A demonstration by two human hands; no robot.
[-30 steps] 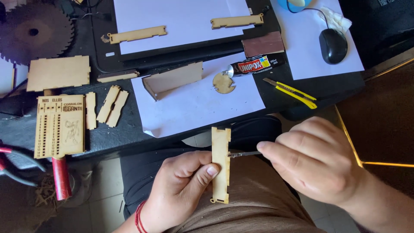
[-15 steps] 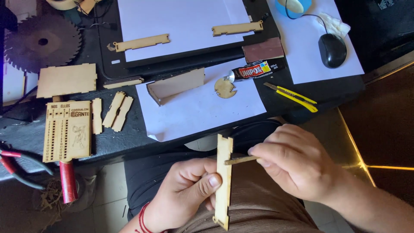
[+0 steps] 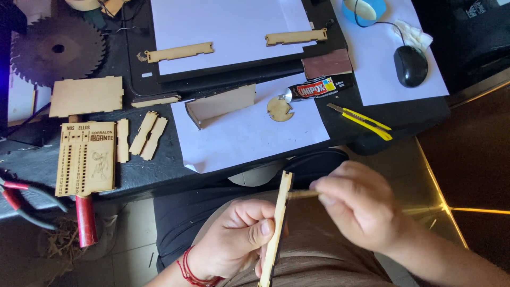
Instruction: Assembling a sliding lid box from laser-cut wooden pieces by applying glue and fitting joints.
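My left hand [image 3: 236, 239] grips a long thin wooden strip [image 3: 277, 223], held edge-on and nearly upright over my lap. My right hand [image 3: 361, 204] pinches a short wooden stick [image 3: 302, 195] whose tip touches the strip's upper part. Both hands are below the front edge of the dark table [image 3: 159, 175]. A red cord circles my left wrist.
On the table lie several laser-cut wooden pieces [image 3: 143, 135], an engraved wooden panel [image 3: 86, 158], a glue tube [image 3: 313, 87], a yellow utility knife [image 3: 361, 120], a wooden disc [image 3: 279, 109], white paper sheets [image 3: 249, 133], a mouse [image 3: 410, 65], a saw blade [image 3: 56, 50] and red-handled pliers [image 3: 21, 196].
The strip has turned from face-on to edge-on in my left hand. My right hand has brought the stick against its upper part. The view has shifted slightly.
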